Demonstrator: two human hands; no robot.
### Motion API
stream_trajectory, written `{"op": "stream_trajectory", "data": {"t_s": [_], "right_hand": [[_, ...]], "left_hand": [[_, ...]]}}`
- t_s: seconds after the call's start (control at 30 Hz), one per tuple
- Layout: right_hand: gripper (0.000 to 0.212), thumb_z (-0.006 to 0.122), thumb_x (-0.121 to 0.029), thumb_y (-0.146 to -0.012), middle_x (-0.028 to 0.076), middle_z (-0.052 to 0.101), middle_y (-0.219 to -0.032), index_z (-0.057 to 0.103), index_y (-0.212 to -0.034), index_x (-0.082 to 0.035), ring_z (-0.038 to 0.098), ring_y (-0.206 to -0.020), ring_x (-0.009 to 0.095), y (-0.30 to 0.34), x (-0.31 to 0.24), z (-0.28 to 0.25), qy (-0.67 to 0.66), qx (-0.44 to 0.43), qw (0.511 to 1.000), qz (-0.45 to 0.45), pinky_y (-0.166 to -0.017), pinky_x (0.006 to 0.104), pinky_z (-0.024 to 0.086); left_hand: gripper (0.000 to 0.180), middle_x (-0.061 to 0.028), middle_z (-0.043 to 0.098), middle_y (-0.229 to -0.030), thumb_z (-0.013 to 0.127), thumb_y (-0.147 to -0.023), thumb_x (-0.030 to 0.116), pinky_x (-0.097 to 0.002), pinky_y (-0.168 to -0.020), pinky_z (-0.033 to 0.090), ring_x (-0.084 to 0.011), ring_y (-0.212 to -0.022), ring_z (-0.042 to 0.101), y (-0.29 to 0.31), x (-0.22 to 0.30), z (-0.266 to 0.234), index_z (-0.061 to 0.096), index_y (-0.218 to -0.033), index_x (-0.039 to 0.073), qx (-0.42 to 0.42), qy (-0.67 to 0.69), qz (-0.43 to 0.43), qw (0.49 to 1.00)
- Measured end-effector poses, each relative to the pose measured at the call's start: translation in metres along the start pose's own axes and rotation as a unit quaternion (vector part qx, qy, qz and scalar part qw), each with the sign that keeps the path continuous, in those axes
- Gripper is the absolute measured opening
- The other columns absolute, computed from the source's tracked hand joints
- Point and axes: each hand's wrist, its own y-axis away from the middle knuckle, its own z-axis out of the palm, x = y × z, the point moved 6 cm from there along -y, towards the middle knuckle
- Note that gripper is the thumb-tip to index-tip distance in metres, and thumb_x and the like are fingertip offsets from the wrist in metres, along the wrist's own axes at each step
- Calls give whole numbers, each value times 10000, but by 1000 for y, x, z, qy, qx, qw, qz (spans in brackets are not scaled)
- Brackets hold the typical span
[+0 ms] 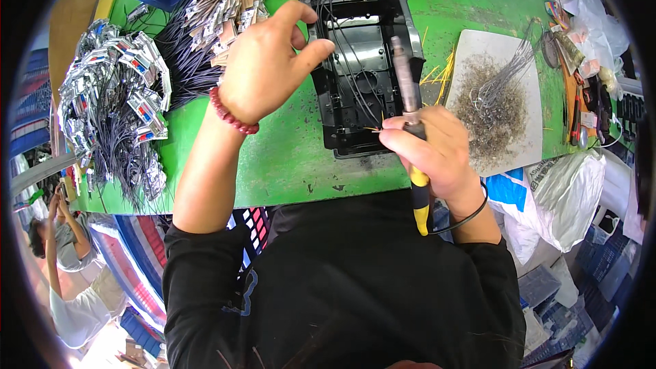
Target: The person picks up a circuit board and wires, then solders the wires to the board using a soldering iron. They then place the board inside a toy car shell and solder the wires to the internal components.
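Note:
My right hand (432, 152) grips a soldering iron (411, 106) with a yellow and black handle, its metal tip pointing away from me over a black plastic tray (359, 61). Thin dark wires lie across that tray, and a fine wire end pokes out by my right fingers. My left hand (268, 61) hovers above the tray's left edge, fingers curled with thumb and forefinger apart; whether it pinches a wire is unclear. A red bead bracelet circles my left wrist.
Bundles of dark wires with silver tags (113, 96) and more tagged wires (222, 3) lie on the green table (287, 157) at left. A white board (499, 106) with wire scraps sits right. Bags and tools crowd the far right. Another person (65, 260) sits at lower left.

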Motion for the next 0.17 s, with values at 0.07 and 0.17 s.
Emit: {"op": "stream_trajectory", "data": {"t_s": [0.07,0.17], "right_hand": [[345,673,-115,-724,27,574,-707,675,-1068,-141,574,-626,226,3,3,2,-30,-26,999,35,-571,359,442],[397,686,-58,-705,10,581,-689,672,-1091,-150,583,-623,232,12,6,-3,-89,-83,986,111,-574,374,447]], "left_hand": [[310,-80,610,-622,723,-800,284,-397,-568,503,-300,-605,643,1,3,4,595,-976,63,-13,-9,2,1000],[337,-92,635,-623,718,-792,266,-410,-569,504,-306,-609,654,-3,4,7,569,-1023,71,-6,-31,7,999]]}}
